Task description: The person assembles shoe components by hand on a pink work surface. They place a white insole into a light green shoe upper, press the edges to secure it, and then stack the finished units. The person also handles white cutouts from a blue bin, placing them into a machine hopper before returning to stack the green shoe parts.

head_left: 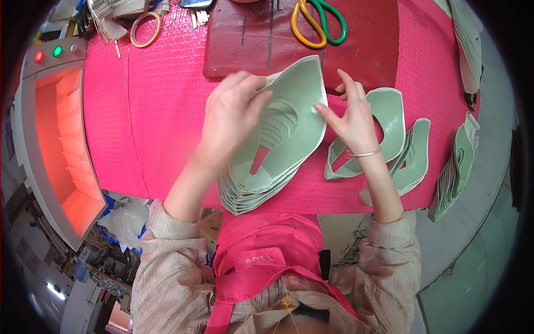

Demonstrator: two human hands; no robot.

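A thick stack of pale green shoe uppers [300,122] with white edges, nested in one another, stands on the pink table in front of me. My left hand [233,108] is at its left edge, slightly blurred, with thumb and bent fingers apart. At the stack's upper right edge, the thumb of my right hand [353,114] touches or nearly touches the rim. That hand's fingers are spread, and a bangle circles its wrist. Beside the right wrist lie a smaller group of green uppers [389,103] and another folded group [414,153].
Green- and yellow-handled scissors [309,33] lie on a dark red mat [239,53] at the back. A tape roll [146,30] is at the far left, near a lit orange box machine [58,145]. More stacked uppers [459,161] sit by the right table edge.
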